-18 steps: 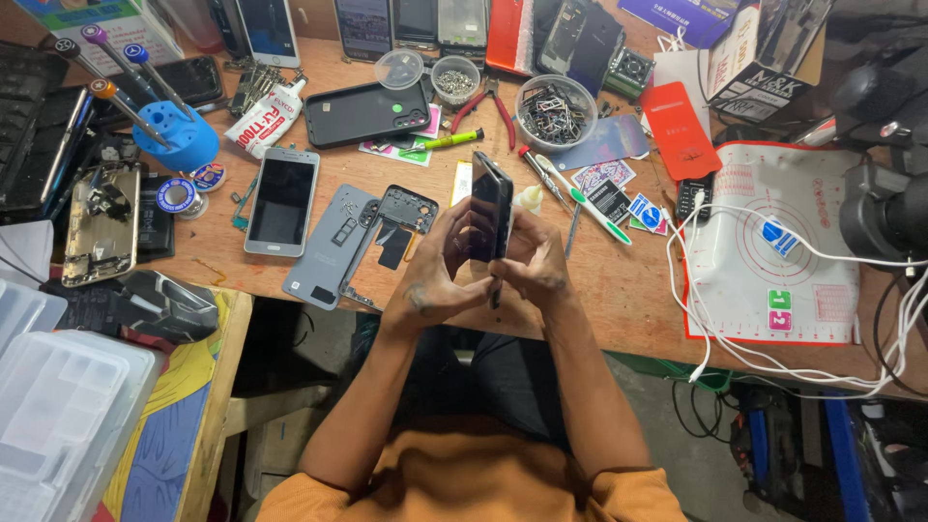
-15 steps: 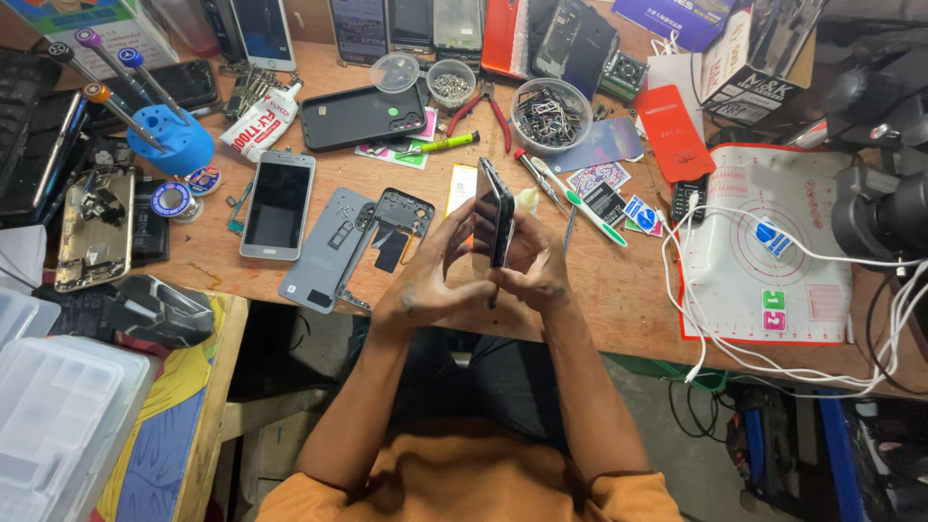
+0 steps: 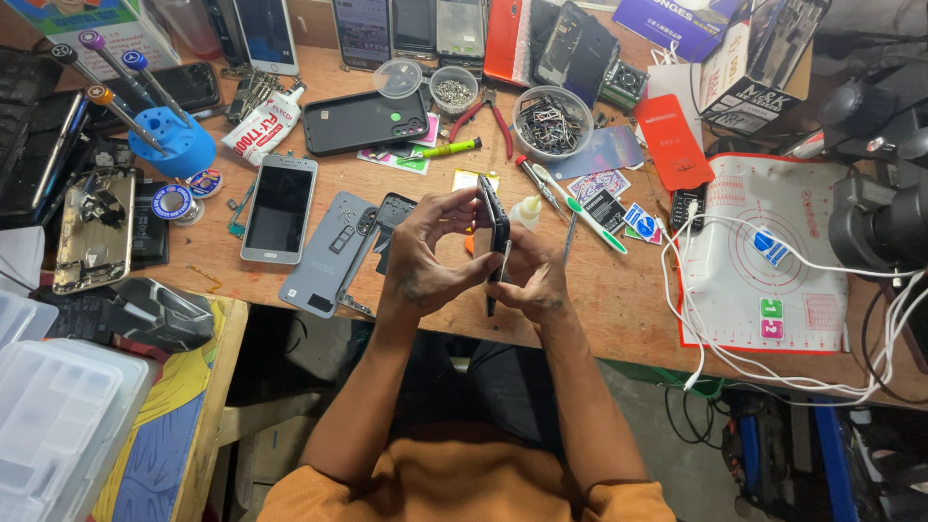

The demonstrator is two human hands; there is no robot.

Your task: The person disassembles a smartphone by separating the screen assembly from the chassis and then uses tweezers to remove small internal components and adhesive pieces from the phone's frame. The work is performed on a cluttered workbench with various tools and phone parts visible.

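Note:
A black smartphone [image 3: 495,230] stands on its edge above the wooden workbench [image 3: 619,300], held between both my hands. My left hand [image 3: 425,256] grips its left face, fingers curled over the top edge. My right hand [image 3: 530,275] presses the right face and lower edge. Just left of my hands lie a grey phone back cover [image 3: 324,256] and a dark phone frame [image 3: 387,217]. A white-rimmed phone [image 3: 278,208] lies face up further left. A small glue bottle [image 3: 525,210] rests behind the held phone.
A blue screwdriver stand [image 3: 174,140] is at the left. A black phone case [image 3: 365,121], red pliers [image 3: 491,111] and bowls of small parts [image 3: 553,121] sit behind. A white mat [image 3: 764,256] with white cables [image 3: 773,362] lies right. Clear plastic boxes [image 3: 58,416] stand lower left.
My hands and the held phone have stayed in the same pose; only the camera has shifted slightly.

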